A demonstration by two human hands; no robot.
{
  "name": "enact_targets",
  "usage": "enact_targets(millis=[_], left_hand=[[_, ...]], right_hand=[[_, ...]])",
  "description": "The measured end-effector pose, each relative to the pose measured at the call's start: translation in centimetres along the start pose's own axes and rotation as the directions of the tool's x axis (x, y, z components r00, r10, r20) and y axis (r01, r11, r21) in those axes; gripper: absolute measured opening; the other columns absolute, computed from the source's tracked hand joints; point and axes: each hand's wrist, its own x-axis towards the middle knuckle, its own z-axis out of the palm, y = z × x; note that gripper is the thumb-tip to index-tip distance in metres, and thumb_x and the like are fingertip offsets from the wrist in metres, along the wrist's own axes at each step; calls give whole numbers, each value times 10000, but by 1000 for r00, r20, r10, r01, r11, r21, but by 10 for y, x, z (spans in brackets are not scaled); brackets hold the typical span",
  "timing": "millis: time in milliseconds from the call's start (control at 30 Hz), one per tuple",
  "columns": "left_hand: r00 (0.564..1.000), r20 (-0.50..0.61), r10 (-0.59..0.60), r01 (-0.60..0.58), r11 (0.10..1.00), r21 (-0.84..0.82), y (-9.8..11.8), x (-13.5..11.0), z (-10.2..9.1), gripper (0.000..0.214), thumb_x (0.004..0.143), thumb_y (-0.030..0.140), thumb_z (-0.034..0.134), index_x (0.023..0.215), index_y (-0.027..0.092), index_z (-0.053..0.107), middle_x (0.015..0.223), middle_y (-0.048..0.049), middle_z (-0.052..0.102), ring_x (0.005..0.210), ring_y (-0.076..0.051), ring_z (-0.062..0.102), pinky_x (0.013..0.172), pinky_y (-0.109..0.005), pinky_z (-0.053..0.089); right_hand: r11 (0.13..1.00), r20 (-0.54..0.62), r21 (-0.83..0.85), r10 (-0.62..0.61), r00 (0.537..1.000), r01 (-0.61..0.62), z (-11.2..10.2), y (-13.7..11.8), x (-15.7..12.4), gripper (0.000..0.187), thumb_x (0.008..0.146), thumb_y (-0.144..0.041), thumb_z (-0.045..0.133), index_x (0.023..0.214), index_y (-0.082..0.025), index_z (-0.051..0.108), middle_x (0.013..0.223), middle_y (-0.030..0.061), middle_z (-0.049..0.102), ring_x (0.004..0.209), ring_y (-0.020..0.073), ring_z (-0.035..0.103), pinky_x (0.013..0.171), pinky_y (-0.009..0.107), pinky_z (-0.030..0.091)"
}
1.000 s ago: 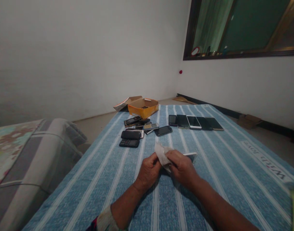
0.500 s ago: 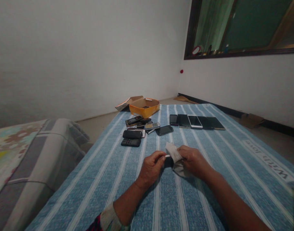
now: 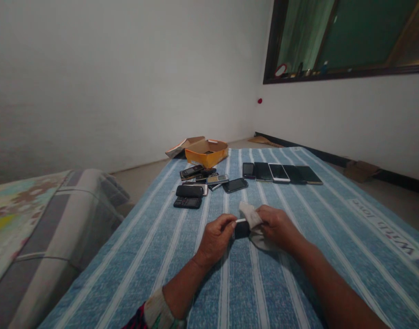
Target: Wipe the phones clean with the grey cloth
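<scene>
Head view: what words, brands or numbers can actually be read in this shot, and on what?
"With love": printed upside down in a pale band near the right edge of the blue striped cloth.
Keys of the black keypad phone: too small to read.
Orange box: no legible text.

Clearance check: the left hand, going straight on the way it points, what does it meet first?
The dark phone, which the left hand is already gripping. Just beyond it is the white cloth under the right hand. Depth is hard to judge from this view.
</scene>
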Motion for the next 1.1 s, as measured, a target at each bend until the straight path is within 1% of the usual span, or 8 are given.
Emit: enact_targets(millis=[67,133,333,400,667,800,933,1100], left_hand=[[1000,7,2,-2,1000,5,0,0,0,167,841,266,588,845,185,734,784,-19,719,755,-177,653,728,-283,514],[1000,15,5,-5,1000,8,0,0,0,170,847,267,582,846,181,728,775,-17,709,741,-172,645,714,-279,506],[999,38,18,-17,1000,-26,1,-2,0,173,856,262,584,887,177,731,833,-30,726,785,-182,659,759,-293,508],[999,51,13,-11,999,-44,2,-2,0,178,857,260,587,906,177,736,864,-34,735,814,-187,668,780,-296,511],[999,39,2,-2,1000,4,1,-2,-1,164,850,271,579,845,175,712,774,-20,701,744,-173,639,721,-286,496],[999,46,-6,7,1000,-12,2,-2,-1,166,847,275,580,842,166,705,767,-21,689,736,-171,633,711,-284,489],[998,61,-9,14,996,-84,3,-4,2,151,844,266,600,862,163,709,820,-29,701,783,-179,648,757,-292,498],[996,84,-34,46,989,-141,6,-5,4,149,822,274,649,877,157,723,850,-30,705,822,-191,650,790,-298,503]], right_hand=[[1000,43,12,0,999,0,-6,6,0,291,703,47,510,714,-187,683,772,14,665,727,150,647,667,226,488],[1000,54,14,-2,999,2,-6,7,-1,281,723,38,515,722,-186,684,773,15,663,716,146,640,652,222,479],[997,-30,20,-80,996,81,19,-14,0,196,797,-19,575,806,-184,680,843,34,665,755,155,634,658,237,491],[994,-48,19,-103,994,104,23,-18,0,199,802,-16,571,814,-182,679,853,41,664,768,161,636,662,243,493],[999,55,34,0,999,-2,-1,-1,1,252,734,35,545,725,-178,679,762,9,645,704,134,624,643,209,441],[1000,78,1,24,997,-24,0,-3,0,240,757,24,547,740,-172,684,772,22,641,706,136,610,640,215,419],[999,55,38,-18,998,16,13,-15,-2,207,794,-9,561,752,-174,679,787,30,641,717,145,602,637,224,427],[991,-56,70,-111,992,115,27,-26,-3,219,837,-35,536,870,-169,707,875,70,667,791,188,625,677,263,471]])
